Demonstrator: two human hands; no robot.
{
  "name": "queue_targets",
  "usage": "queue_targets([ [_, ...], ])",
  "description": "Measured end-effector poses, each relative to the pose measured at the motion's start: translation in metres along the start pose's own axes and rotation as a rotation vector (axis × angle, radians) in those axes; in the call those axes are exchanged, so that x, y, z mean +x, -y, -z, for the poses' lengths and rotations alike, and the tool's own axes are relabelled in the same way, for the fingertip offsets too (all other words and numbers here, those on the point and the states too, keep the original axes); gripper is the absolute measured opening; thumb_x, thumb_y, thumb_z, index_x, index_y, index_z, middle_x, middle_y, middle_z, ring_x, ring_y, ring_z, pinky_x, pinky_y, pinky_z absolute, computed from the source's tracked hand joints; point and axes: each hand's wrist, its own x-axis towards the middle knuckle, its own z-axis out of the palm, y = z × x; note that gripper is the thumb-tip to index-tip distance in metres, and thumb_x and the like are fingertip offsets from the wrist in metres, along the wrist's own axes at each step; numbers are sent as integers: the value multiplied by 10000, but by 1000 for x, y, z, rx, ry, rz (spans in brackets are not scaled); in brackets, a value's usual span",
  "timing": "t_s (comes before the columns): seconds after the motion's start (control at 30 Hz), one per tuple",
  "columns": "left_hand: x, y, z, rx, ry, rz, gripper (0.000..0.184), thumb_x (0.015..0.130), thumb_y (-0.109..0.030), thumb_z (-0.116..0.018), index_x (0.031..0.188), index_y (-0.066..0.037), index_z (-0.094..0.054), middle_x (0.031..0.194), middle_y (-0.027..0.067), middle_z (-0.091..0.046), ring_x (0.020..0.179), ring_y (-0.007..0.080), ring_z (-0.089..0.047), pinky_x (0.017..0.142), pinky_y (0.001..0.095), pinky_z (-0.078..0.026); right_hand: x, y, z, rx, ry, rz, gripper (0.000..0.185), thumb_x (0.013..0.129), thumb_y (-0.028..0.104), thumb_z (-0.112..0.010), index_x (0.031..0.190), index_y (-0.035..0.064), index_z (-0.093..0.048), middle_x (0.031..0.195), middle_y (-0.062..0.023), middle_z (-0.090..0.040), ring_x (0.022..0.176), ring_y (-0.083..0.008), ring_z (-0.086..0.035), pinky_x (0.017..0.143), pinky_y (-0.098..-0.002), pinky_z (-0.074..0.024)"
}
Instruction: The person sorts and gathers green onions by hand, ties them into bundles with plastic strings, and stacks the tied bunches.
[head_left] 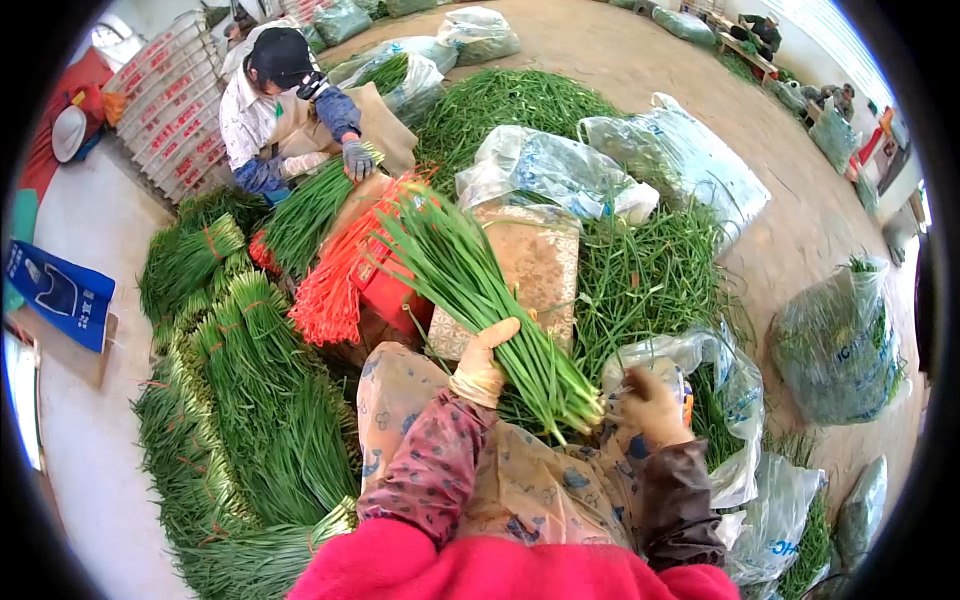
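Observation:
My left hand, in a pale glove, is closed around a loose bunch of long green Chinese chives. The leaf tips point up and away, and the pale stem ends lie toward my right hand. That hand, also gloved, is smeared by motion just right of the stem ends, so its fingers do not show clearly. Beneath the leaves are a worn, flat-topped block and a pile of red-orange ties. A patterned plastic apron covers my lap.
Tied chive bundles are stacked at my left. Loose chives and clear plastic bags lie at my right. Across from me a co-worker handles another bunch. Stacked white crates stand behind at left.

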Motion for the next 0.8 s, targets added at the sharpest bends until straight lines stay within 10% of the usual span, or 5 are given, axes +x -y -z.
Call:
queue_targets([
  [0.13,3,-3,15,312,38,13,613,766,-3,-685,1338,-56,-473,1096,97,-625,924,234,-625,833,394,-523,4,55,45,512,-27,85,566,794,75,-696,1306,-3,-469,1264,-162,-552,1165,-206,-534,927,-312,-472],
  [0.3,12,8,6,696,229,-109,611,717,-16,-778,1270,-37,-520,1048,63,-646,951,196,-608,845,374,-506,42,148,19,-136,281,374,927,709,234,-807,1434,2,-279,1347,-204,-483,1282,-284,-436,1039,-386,-379],
  [0.53,31,-41,-47,1044,309,-119,837,590,-113,-897,1293,-45,-448,1201,46,-550,1097,189,-534,929,335,-456,92,197,-11,339,162,625,795,600,186,-877,1274,12,-492,1134,-117,-621,1059,-230,-566,948,-333,-432],
  [0.63,66,-40,1,523,289,81,811,643,-181,-864,1313,-84,-417,1264,53,-523,1092,213,-543,944,360,-474,123,170,-36,120,211,580,783,593,291,-845,1250,11,-522,1119,-169,-629,1053,-261,-599,927,-344,-460],
  [0.8,89,-23,47,779,298,25,570,845,-367,-664,1301,-114,-433,1294,68,-508,1143,221,-510,984,370,-441,147,142,-58,-328,223,583,840,615,363,-828,1318,65,-477,1185,-153,-614,1060,-280,-604,897,-362,-482],
])
